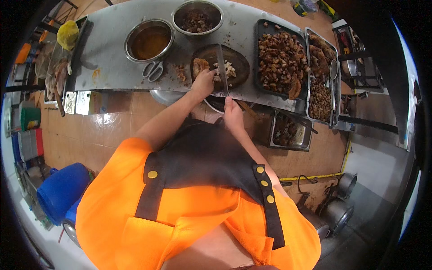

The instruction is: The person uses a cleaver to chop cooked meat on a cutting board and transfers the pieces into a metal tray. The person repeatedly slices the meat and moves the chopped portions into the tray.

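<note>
My right hand (233,113) grips the handle of a long knife (221,64). Its blade points away from me across a dark round cutting board (242,69). On the board's left half, my left hand (204,82) is curled down on meat, its fingertips close to the blade. A browned chunk of cooked meat (199,64) lies against its knuckles; what the fingers cover is hidden. Small pale diced pieces (230,71) lie on both sides of the blade, mostly to its right.
Right of the board stand a black tray of diced browned meat (281,54) and a metal tray (307,101). Scissors (153,71), a bowl of brown liquid (150,42) and a bowl of chopped meat (197,20) are beyond. A metal pan (305,145) sits below the table edge.
</note>
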